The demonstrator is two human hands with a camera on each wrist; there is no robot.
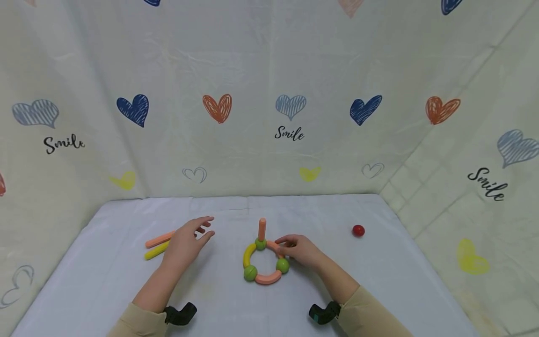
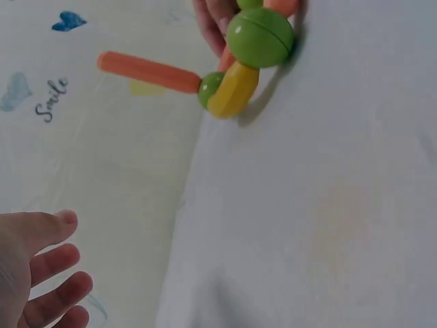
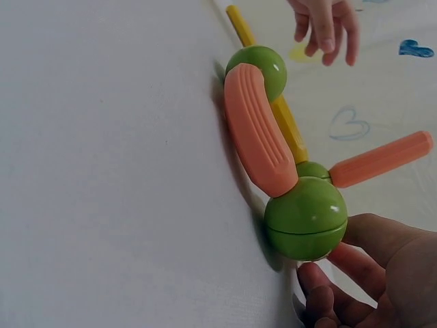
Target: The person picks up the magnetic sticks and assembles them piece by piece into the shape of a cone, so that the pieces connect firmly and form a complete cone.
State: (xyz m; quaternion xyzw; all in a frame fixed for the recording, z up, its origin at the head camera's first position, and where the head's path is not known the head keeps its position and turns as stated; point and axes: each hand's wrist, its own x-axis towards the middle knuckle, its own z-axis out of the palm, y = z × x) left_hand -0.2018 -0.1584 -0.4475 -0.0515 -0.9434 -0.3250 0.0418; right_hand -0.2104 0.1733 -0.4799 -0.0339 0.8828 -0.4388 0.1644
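A ring of curved magnetic building rods and green balls lies on the cloth-covered table. It joins a yellow curved rod (image 1: 247, 256), a salmon curved rod (image 1: 268, 279) at the front and another salmon curved rod (image 1: 272, 245) at the right. Its balls are a rear green ball (image 1: 260, 244), a left green ball (image 1: 250, 273) and a right green ball (image 1: 282, 266). From the rear ball a straight salmon rod (image 1: 262, 229) stands up. My right hand (image 1: 302, 251) pinches the right curved rod beside its ball. My left hand (image 1: 185, 241) hovers left of the ring, fingers loosely spread, holding nothing.
Partly behind my left hand lie a loose salmon rod (image 1: 159, 239) and a loose yellow rod (image 1: 156, 251). A red ball (image 1: 358, 230) sits at the table's right. Behind the table hangs a white curtain (image 1: 252, 154) with printed hearts.
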